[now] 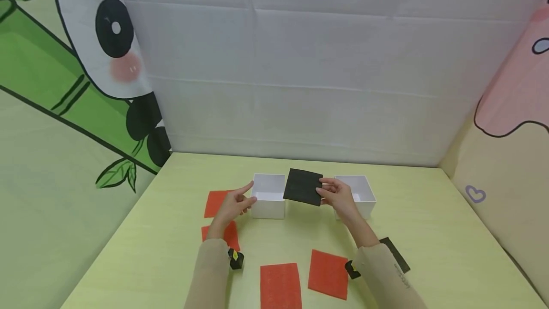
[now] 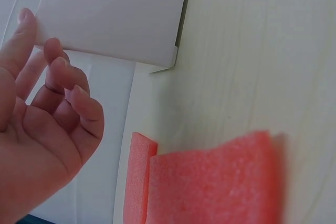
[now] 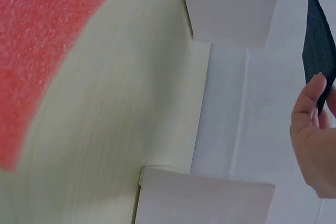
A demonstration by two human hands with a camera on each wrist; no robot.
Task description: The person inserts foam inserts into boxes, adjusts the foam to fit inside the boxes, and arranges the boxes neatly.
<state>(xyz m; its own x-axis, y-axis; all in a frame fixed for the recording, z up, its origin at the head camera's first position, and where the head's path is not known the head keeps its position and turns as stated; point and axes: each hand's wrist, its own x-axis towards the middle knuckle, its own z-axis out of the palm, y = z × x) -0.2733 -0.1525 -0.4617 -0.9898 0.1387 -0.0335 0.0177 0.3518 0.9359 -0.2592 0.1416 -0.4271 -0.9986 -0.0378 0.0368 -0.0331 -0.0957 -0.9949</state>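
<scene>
Between thumb and fingers, my right hand (image 1: pixel 339 197) pinches the edge of a black foam sheet (image 1: pixel 302 187). The sheet is held up between two open white boxes, close to the right rim of the left box (image 1: pixel 268 209). In the right wrist view the black sheet (image 3: pixel 318 43) appears nearly edge-on, gripped near one end. My left hand (image 1: pixel 233 206) is at the left side of the left box, thumb and index finger at its wall. From the left wrist view, the hand's (image 2: pixel 52 108) other fingers are loosely bent. The right box (image 1: pixel 363 194) stands partly behind my right hand.
Two red foam sheets lie at the left, the upper one (image 1: pixel 214 203) and a lower one (image 1: pixel 232 236) partly under my left arm. Nearer the front are a red sheet (image 1: pixel 280 286) and another red sheet (image 1: pixel 328 274). A black sheet (image 1: pixel 396 255) lies beside my right sleeve.
</scene>
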